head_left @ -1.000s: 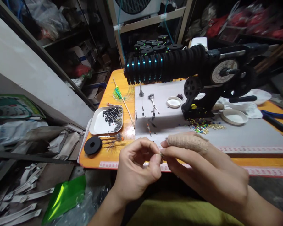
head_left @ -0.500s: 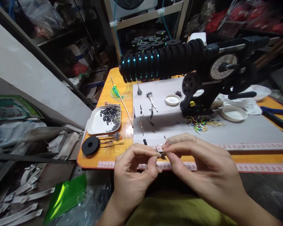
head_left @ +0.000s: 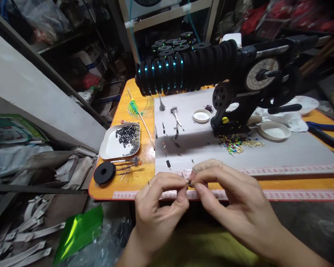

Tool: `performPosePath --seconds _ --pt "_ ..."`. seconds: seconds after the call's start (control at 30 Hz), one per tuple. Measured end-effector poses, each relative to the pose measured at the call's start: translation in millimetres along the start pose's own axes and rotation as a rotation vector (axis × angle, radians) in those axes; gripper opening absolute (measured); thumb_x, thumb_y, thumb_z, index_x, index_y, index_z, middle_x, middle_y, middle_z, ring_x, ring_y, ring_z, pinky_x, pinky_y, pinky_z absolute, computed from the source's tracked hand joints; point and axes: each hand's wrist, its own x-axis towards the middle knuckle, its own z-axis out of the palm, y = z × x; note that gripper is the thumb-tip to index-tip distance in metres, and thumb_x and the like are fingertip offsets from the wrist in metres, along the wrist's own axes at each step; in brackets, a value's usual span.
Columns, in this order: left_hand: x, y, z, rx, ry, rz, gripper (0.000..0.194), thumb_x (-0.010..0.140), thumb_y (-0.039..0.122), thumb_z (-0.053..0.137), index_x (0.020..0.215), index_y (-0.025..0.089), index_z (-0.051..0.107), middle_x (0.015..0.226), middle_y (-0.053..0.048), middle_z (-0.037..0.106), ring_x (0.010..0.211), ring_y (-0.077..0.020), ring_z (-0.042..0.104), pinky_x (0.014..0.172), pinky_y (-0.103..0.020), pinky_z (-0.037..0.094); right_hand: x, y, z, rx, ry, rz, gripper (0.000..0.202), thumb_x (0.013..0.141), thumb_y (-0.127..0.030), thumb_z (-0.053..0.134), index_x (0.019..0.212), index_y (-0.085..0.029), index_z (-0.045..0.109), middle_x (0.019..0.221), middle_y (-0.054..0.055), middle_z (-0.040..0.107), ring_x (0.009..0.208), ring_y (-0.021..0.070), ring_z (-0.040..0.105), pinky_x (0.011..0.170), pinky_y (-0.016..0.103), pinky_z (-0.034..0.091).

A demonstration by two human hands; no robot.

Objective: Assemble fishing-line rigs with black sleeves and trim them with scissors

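My left hand and my right hand meet over the table's front edge, thumb and forefinger pinched on each. Between the fingertips sits a tiny dark piece, too small and covered to name. A ring shows on my left hand, and beige wrapping covers a finger of my right. Small dark parts lie on the grey board just beyond, among them a black cylinder and a bundle of thin wire-like pieces.
A crank machine carrying a row of black spools stands across the back. Loose coloured beads lie at its foot. To the left are a white tray of black cylinders and a black spool. Blue-handled pliers rest right.
My fingertips have drawn slightly closer together around the tiny piece. The whole view has shifted a little, so the table and machine appear slightly further left and up.
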Motion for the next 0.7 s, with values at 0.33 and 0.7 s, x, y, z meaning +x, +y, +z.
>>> performPosePath --seconds 0.33,0.7 --pt "-7 2 6.4 -0.151 0.151 -0.103 0.017 0.081 0.003 0.068 0.089 0.019 0.068 0.086 -0.001 0.063 0.083 -0.0115 0.062 0.071 -0.019 0.054 1 -3 5 0.136 -0.062 0.070 0.014 0.092 -0.010 0.052 0.089 -0.021 0.060 0.086 -0.001 0.063 0.078 0.0074 0.062 0.067 0.015 0.048" --pt "-17 0 14.3 -0.340 0.123 -0.213 0.022 0.082 0.003 0.067 0.092 0.022 0.069 0.094 -0.003 0.067 0.083 -0.0129 0.064 0.062 -0.018 0.054 3 4 5 0.108 -0.171 0.061 0.012 0.091 -0.010 0.056 0.084 -0.019 0.058 0.079 -0.001 0.060 0.070 0.0082 0.058 0.061 0.019 0.045"
